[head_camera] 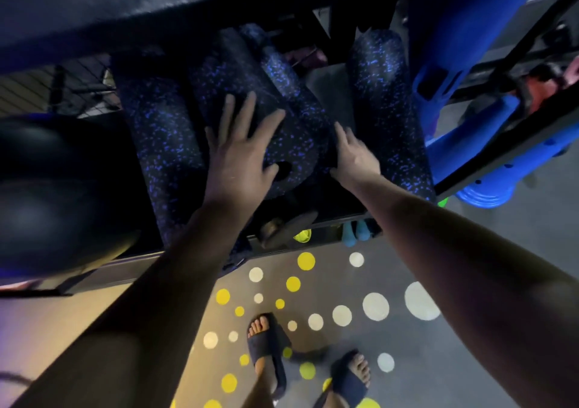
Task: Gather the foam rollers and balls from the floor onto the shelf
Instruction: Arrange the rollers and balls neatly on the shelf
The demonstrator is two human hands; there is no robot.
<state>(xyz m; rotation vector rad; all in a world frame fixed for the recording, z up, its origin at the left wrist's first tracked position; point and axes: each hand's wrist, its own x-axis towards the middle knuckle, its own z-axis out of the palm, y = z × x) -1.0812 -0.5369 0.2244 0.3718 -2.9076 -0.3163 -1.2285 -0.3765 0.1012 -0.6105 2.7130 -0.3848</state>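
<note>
Several black foam rollers with blue speckles lie side by side on the dark shelf (313,216). My left hand (238,154) rests flat, fingers spread, on the end of the middle roller (291,147), whose hollow core faces me. My right hand (354,154) touches the right side of that same roller, fingers extended, next to another roller (385,110) further right. A further roller (156,138) lies to the left. A large dark ball (47,194) sits at the shelf's left end.
Blue moulded equipment (454,63) fills the shelf section at the right behind black frame bars. Below the shelf edge I see small teal and yellow items (354,232). The grey floor (470,360) carries yellow and white dots, and my feet in dark slides stand on it.
</note>
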